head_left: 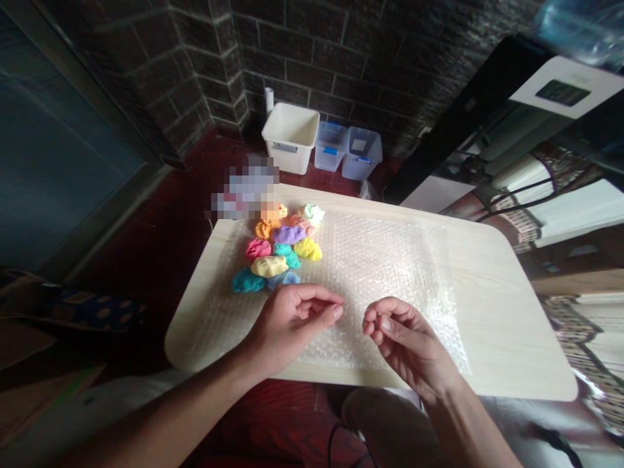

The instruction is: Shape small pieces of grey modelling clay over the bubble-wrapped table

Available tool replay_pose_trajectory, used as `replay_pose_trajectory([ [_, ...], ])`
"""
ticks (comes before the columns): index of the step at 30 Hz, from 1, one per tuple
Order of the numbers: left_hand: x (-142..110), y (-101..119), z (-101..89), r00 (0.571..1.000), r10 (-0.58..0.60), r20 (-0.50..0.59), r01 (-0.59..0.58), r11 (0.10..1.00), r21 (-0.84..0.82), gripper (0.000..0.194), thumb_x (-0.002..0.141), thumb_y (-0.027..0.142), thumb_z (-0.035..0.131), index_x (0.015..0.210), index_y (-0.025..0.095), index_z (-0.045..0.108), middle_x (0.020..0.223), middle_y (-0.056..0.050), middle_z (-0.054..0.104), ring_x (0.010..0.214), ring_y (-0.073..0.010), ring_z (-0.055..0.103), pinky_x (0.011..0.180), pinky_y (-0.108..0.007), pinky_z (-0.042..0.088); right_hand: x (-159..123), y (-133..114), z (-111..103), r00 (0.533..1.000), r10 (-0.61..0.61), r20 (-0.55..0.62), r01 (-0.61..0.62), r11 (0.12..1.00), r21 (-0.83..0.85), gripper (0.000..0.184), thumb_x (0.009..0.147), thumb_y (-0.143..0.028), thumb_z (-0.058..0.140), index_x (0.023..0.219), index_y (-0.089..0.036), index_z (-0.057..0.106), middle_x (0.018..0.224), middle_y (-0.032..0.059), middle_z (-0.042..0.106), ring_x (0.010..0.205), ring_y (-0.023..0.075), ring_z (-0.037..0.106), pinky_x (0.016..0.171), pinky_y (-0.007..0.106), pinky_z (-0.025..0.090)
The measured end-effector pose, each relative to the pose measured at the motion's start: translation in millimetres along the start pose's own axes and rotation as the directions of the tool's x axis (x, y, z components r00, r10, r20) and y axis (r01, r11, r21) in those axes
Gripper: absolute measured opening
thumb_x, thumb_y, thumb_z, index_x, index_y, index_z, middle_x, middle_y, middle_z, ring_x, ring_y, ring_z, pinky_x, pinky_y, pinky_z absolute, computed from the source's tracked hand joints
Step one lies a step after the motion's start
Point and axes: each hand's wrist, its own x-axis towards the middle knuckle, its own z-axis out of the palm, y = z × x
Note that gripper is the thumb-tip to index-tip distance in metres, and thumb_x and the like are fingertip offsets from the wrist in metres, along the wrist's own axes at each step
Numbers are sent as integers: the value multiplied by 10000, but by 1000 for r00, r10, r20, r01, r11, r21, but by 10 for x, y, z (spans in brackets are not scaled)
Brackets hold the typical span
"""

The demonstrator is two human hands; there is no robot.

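Observation:
My left hand (292, 318) hovers over the bubble wrap (385, 260), thumb and index finger drawn together at the tips. Facing it across a small gap, my right hand (402, 335) has its fingers curled and the thumb pressed to them. Whatever either pinch holds, if anything, I cannot make out. Several soft, clay-like lumps lie beyond my left hand, on the left part of the wrap. Nearest to that hand are a blue lump (284, 279), a teal lump (248, 281) and a pale yellow lump (270, 266). A purple lump (289, 234) and a red lump (258, 249) sit farther back.
The bubble wrap covers much of a pale wooden table (507, 312). Past the far edge stand a white bin (291, 140) and two clear boxes with blue latches, one a clear box (361, 156) at right. A pixelated patch hides part of the far left corner.

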Motion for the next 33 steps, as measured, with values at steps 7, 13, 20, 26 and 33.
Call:
replay_pose_trajectory([
  [7,0,20,-1,1000,-3,-2,3,1000,9,179,854,270,788,968,132,796,863,-77,807,798,-177,757,725,-239,598,-21,54,-44,996,-79,27,80,996,-27,213,682,-229,981,816,-226,816,751,14,752,640,124,678,569,201,546],
  [13,5,23,-6,1000,-6,-15,7,1000,8,169,850,257,789,965,134,794,876,-74,810,809,-172,760,742,-237,599,5,23,0,993,-95,74,94,995,10,217,670,-211,981,792,-232,804,677,-4,699,568,97,571,510,191,434],
  [20,10,10,-12,1000,-12,-14,12,1000,-7,162,852,257,794,970,145,797,878,-62,810,813,-159,757,747,-218,597,0,21,2,997,-32,71,33,999,-15,215,796,-331,908,725,-184,767,594,2,647,493,93,536,426,174,404],
  [26,13,-1,-21,1000,-2,-14,1,1000,-10,154,858,253,792,968,146,798,870,-59,807,804,-155,750,724,-209,586,-24,2,24,997,3,71,-4,1000,16,134,843,-264,880,947,-186,849,800,56,804,690,112,736,644,160,588],
  [33,28,17,-16,1000,5,-18,-5,1000,-12,147,859,240,788,968,141,796,880,-65,811,808,-157,754,737,-215,593,-37,-6,-16,998,-10,59,9,1000,14,153,791,-215,914,935,-210,861,836,60,813,731,127,755,644,160,604],
])
